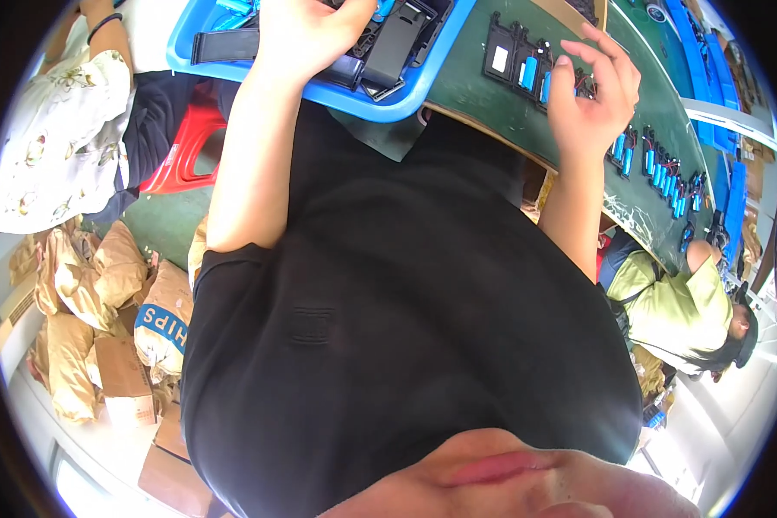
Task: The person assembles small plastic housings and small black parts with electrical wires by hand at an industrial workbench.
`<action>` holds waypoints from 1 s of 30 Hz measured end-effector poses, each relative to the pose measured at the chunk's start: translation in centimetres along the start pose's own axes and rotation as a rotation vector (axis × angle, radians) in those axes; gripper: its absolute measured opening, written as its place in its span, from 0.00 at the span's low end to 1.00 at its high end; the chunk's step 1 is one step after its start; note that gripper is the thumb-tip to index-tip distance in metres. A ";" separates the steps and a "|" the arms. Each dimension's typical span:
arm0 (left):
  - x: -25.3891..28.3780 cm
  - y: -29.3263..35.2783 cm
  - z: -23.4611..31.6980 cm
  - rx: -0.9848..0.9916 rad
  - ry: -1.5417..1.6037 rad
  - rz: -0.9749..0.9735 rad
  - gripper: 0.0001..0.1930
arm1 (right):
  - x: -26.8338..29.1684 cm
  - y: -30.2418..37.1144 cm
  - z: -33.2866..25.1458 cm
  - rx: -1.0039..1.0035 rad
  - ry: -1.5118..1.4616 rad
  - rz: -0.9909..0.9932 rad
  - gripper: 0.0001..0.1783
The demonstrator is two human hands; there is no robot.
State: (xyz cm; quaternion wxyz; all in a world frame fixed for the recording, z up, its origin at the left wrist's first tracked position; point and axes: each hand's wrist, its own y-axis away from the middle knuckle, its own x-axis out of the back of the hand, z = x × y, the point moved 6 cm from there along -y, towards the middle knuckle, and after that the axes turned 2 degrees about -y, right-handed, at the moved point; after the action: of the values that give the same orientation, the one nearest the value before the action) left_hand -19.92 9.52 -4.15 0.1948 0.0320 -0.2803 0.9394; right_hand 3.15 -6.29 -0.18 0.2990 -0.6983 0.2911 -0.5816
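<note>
My left hand reaches over a blue plastic tray at the top of the view. Most of its fingers are cut off by the upper edge, so its grip cannot be made out. Black plastic casings lie in the tray beside it, with a blue cylinder close to the fingertips. My right hand hovers at the green table with its fingers apart and slightly bent, nothing visible in them. Next to its thumb lies a black plastic frame with blue cylindrical cells, partly hidden behind the hand.
Several blue-cell assemblies with wires line the table farther right. A person in a light green top is beyond them. At the left sit another person, a red stool, brown paper sacks and cardboard boxes.
</note>
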 end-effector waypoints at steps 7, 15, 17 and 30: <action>-1.0 0.3 -1.5 -0.116 0.808 0.042 0.08 | -4.1 -0.3 -7.4 -0.290 -0.883 -0.360 0.26; -0.9 -0.1 -1.8 -0.349 0.988 -0.026 0.06 | -6.0 -2.3 -10.1 -0.162 -0.745 -0.188 0.10; 0.2 0.5 -0.2 -0.257 0.786 -0.051 0.06 | -5.8 -2.6 -10.3 -0.150 -0.774 -0.130 0.08; -0.8 0.4 3.9 -0.438 -0.023 -0.201 0.11 | -6.8 -1.1 -5.9 -0.491 -1.263 -0.071 0.11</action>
State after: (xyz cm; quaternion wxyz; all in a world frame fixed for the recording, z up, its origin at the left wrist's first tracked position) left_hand -19.54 6.87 -1.20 0.2865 0.0274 -0.4750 0.8316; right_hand -3.68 -0.93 -2.81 0.2250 -0.9609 0.1609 0.0115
